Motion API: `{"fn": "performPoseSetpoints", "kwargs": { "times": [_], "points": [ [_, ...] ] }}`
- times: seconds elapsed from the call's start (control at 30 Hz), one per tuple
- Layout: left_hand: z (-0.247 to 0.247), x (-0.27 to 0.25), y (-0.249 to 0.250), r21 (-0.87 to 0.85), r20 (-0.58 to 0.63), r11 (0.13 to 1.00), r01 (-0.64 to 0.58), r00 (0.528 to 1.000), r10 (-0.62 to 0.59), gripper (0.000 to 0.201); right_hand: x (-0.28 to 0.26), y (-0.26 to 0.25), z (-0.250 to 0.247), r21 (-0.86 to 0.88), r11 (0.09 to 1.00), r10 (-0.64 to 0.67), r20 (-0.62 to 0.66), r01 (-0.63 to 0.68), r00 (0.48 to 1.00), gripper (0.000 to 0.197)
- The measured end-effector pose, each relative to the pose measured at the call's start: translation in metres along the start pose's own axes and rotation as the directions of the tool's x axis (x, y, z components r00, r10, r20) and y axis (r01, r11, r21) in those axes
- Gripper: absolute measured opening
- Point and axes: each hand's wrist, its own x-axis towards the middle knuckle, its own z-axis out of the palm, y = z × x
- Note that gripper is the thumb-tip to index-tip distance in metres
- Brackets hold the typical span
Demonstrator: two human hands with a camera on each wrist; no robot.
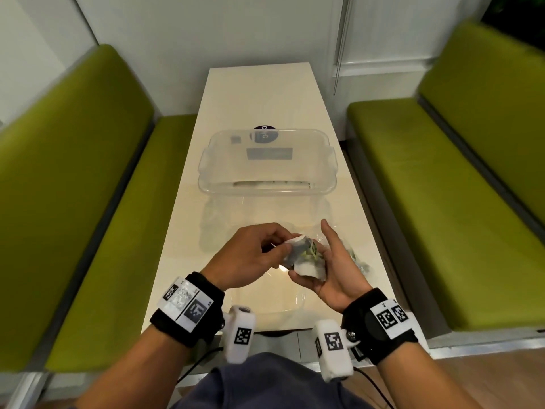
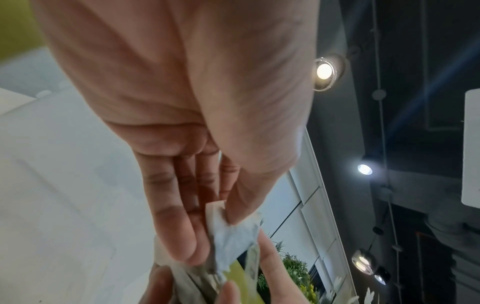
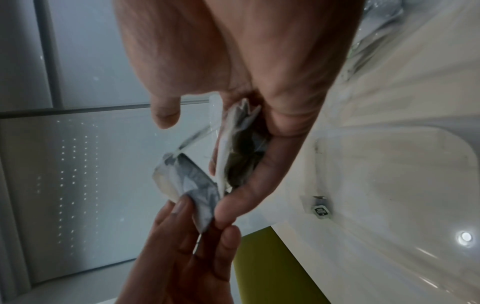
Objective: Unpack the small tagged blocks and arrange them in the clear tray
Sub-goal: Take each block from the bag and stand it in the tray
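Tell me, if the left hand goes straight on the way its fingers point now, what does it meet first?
The left hand points rightward and already pinches the white wrapper; just beyond lies the right hand, which cradles the packet. Depth looks close, so that palm probably comes next.

Looks like an office lounge or café booth: narrow cream bench (image 1: 259, 93) flanked left and right by green cushioned seats (image 1: 88, 178), white panelled walls at the far end, recessed ceiling spotlights (image 2: 324, 71) overhead.

The crumpled wrapper (image 1: 300, 255) is hiding most of the block (image 1: 313, 248), leaving only a tagged corner showing. The left hand (image 1: 250, 255) is covering the wrapper's near edge. Loose items (image 1: 358, 259) behind the right hand (image 1: 333, 270) are blurring beyond recognition.
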Motion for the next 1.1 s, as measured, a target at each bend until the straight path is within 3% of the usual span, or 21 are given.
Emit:
{"fn": "performPoseSetpoints", "kwargs": {
  "times": [0.23,0.5,0.63,0.77,0.9,1.0,1.1],
  "points": [
    [0.005,-0.002,0.009,-0.172,-0.005,0.985,0.001,1.0,-0.002,0.01,-0.006,-0.005,-0.015,0.079,0.994,0.068,0.05,-0.072,0.996,0.072],
    [0.017,-0.004,0.023,-0.215,-0.036,0.976,-0.013,0.999,0.005,0.015,-0.014,-0.016,-0.029,0.045,0.994,0.102,-0.065,-0.1,0.993,0.025],
    [0.023,-0.004,0.025,-0.213,-0.059,0.977,-0.001,0.998,-0.011,0.014,-0.015,-0.018,-0.035,0.081,0.99,0.117,-0.031,-0.115,0.993,0.034],
    [0.022,-0.007,0.023,-0.225,-0.08,0.974,0.014,0.996,-0.033,0.015,-0.017,-0.019,-0.035,0.067,0.995,0.082,-0.033,-0.079,0.996,0.019],
    [0.01,-0.008,0.02,-0.252,-0.087,0.968,0.013,0.996,-0.036,0.014,-0.016,-0.025,-0.028,-0.071,0.997,0.016,-0.056,-0.02,0.998,0.01],
    [0.0,-0.008,0.015,-0.271,-0.081,0.963,0.01,0.996,-0.034,0.014,-0.016,-0.031,-0.02,-0.284,0.956,-0.076,-0.003,0.073,0.997,0.025],
    [-0.009,-0.01,0.01,-0.259,-0.051,0.966,0.008,0.998,-0.021,0.014,-0.014,-0.031,-0.007,-0.363,0.921,-0.125,0.064,0.14,0.99,0.028]
  ]
}}
